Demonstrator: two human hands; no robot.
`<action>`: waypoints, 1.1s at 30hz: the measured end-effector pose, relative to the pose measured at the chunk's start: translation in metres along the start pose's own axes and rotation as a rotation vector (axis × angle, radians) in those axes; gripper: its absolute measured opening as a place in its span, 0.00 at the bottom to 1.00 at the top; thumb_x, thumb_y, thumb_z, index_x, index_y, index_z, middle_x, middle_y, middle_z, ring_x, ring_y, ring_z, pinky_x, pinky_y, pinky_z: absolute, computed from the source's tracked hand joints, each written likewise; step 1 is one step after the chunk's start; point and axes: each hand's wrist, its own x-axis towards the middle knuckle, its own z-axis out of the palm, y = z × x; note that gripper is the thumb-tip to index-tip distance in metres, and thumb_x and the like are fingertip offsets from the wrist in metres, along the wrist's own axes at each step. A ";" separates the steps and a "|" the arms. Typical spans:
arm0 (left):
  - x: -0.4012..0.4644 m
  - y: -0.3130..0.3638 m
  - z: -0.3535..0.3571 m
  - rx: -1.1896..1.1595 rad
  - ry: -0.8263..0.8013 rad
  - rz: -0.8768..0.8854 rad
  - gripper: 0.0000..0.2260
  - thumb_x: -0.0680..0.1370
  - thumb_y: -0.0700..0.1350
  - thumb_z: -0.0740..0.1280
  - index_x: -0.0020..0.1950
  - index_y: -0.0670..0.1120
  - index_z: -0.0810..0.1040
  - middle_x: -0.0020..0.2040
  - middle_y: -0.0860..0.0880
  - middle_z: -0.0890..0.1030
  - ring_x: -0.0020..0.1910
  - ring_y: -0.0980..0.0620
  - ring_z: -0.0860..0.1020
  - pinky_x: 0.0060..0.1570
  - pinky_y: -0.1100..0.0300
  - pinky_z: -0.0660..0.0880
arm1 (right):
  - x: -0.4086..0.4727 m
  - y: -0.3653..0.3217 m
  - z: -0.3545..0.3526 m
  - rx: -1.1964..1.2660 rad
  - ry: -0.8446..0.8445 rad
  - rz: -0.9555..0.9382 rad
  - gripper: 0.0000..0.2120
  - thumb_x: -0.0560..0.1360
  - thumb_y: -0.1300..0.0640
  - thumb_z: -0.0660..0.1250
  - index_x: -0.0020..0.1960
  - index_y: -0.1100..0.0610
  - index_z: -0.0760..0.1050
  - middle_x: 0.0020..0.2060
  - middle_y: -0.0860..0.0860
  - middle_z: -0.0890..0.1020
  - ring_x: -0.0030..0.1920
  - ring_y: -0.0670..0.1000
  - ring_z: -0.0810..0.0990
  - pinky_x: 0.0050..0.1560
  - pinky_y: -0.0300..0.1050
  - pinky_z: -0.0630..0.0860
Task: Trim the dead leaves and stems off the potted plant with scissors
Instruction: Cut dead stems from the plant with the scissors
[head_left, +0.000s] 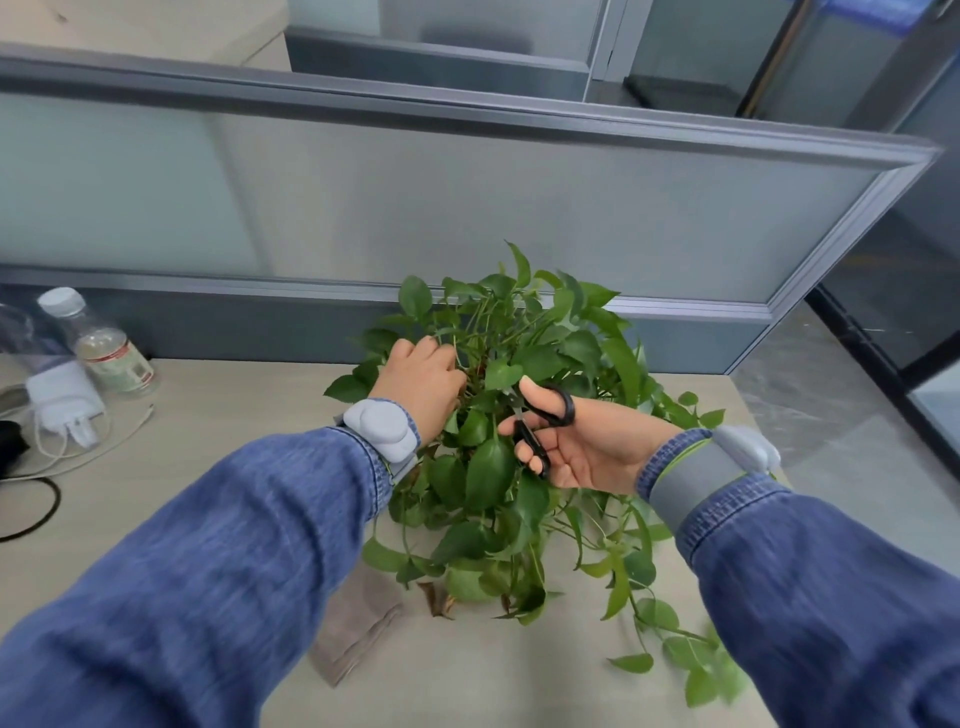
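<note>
A bushy green potted plant stands on the pale desk, its vines trailing toward the front right; the pot itself is hidden by leaves. My left hand reaches into the foliage at the plant's left, fingers curled in among the stems; what they hold is hidden. My right hand grips black-handled scissors, thumb through one loop, blades pointing into the leaves at the centre. A brown dead leaf lies on the desk in front of the plant.
A grey partition runs behind the desk. At the far left stand a plastic bottle, a white charger and cables. A grey-brown cloth lies at the front beside the plant. The desk's right edge drops to the floor.
</note>
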 end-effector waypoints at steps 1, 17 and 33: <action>0.001 0.001 0.000 0.007 -0.013 -0.009 0.10 0.77 0.50 0.63 0.56 0.51 0.79 0.54 0.50 0.74 0.58 0.45 0.68 0.54 0.50 0.62 | -0.001 -0.001 -0.001 -0.003 0.001 -0.006 0.28 0.72 0.34 0.66 0.59 0.57 0.74 0.37 0.51 0.80 0.33 0.47 0.77 0.28 0.34 0.71; 0.023 0.007 -0.001 -0.083 -0.043 -0.064 0.08 0.77 0.44 0.61 0.54 0.49 0.75 0.52 0.48 0.76 0.53 0.44 0.73 0.53 0.50 0.65 | -0.004 -0.002 -0.001 -0.027 0.013 0.004 0.28 0.73 0.35 0.64 0.60 0.57 0.73 0.36 0.51 0.80 0.33 0.46 0.77 0.29 0.34 0.71; 0.048 -0.008 -0.011 -0.629 -0.153 -0.364 0.07 0.75 0.41 0.67 0.44 0.51 0.83 0.52 0.46 0.83 0.46 0.46 0.81 0.48 0.58 0.76 | -0.004 0.001 0.000 -0.020 0.055 0.020 0.27 0.76 0.35 0.63 0.60 0.57 0.74 0.36 0.51 0.80 0.33 0.46 0.77 0.28 0.33 0.71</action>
